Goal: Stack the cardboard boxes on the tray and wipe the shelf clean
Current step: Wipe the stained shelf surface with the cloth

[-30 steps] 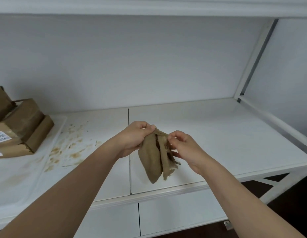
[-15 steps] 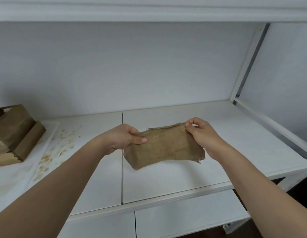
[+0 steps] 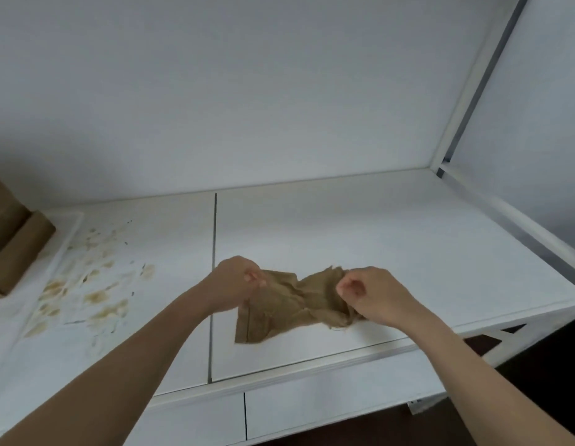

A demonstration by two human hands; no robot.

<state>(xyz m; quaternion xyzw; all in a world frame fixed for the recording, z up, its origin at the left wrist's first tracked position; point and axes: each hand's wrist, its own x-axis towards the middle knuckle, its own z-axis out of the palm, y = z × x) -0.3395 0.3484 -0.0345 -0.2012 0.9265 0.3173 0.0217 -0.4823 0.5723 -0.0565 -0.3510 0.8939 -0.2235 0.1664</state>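
Head view, near to far. Closest, at about 7 o'clock and 5 o'clock, two bare forearms reaching in from the lower corners. Left hand (image 3: 236, 281) with fingers curled tight, gripping the left end of a brown cloth (image 3: 279, 310). Right hand (image 3: 369, 296) also closed like a fist, pinching the right end of the same cloth. Cloth bunched and twisted in the middle, one corner hanging down toward the shelf (image 3: 392, 233) at around 6 o'clock of the hands; probably held by both ends to refold it and bring a cleaner face outside before wiping. Cannot tell if the low corner touches the board.

Farther, at 9 o'clock from the hands, a patch of brownish stains (image 3: 96, 284) on the left panel, well apart from the cloth and not yet wiped. Likely the next place for the cloth.

Farthest left, at about 9 to 10 o'clock, cardboard boxes (image 3: 19, 246) resting on a white tray (image 3: 72, 226), cut by the frame edge, so the number not to be told. Stacking seemingly finished, placed aside to free the dirty surface.
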